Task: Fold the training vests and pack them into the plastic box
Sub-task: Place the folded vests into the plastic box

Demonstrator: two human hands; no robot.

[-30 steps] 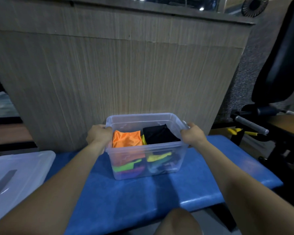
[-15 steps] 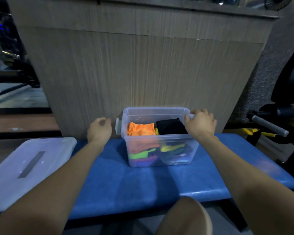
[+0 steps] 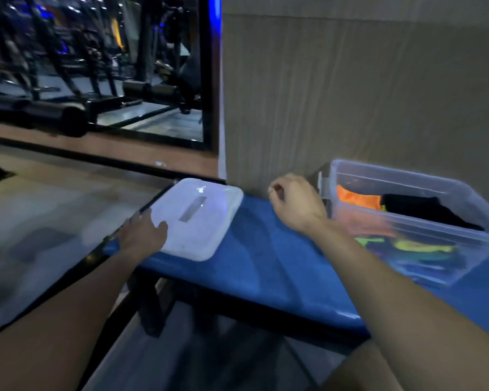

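Your left hand rests with fingers spread on the translucent white plastic lid at the left end of the blue padded bench. Your right hand hovers loosely curled, holding nothing, just left of the clear plastic box holding folded orange, black and green vests, against the wood-grain wall.

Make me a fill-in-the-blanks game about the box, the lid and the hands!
1. The lid lies on the ____ bench.
2. The left hand touches the ____.
3. Beside the black vest in the plastic box lies an ____ vest.
4. The right hand holds ____.

Missing words: blue; lid; orange; nothing
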